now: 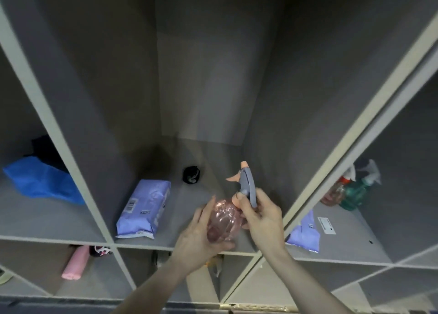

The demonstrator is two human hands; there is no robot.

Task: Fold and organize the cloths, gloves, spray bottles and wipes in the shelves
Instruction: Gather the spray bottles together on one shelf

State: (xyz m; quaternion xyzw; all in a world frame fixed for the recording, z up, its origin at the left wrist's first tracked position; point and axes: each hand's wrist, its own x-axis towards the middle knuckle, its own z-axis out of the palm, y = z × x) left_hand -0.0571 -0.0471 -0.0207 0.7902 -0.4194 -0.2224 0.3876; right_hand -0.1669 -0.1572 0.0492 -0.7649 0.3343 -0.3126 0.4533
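I hold a pink see-through spray bottle (222, 221) at the front of the middle shelf compartment. My left hand (199, 237) cups and grips its round body from below. My right hand (262, 215) grips the grey spray head (248, 187), thumb on the neck. The peach nozzle points away from me. A purple pack of wipes (144, 209) lies to the left in the same compartment.
A small black object (191, 175) sits at the back of the middle compartment. Blue and black cloths (42, 181) lie in the left compartment. The right compartment holds two spray bottles (350, 191) and another wipes pack (305, 234). Below left lies a pink roll (74, 264).
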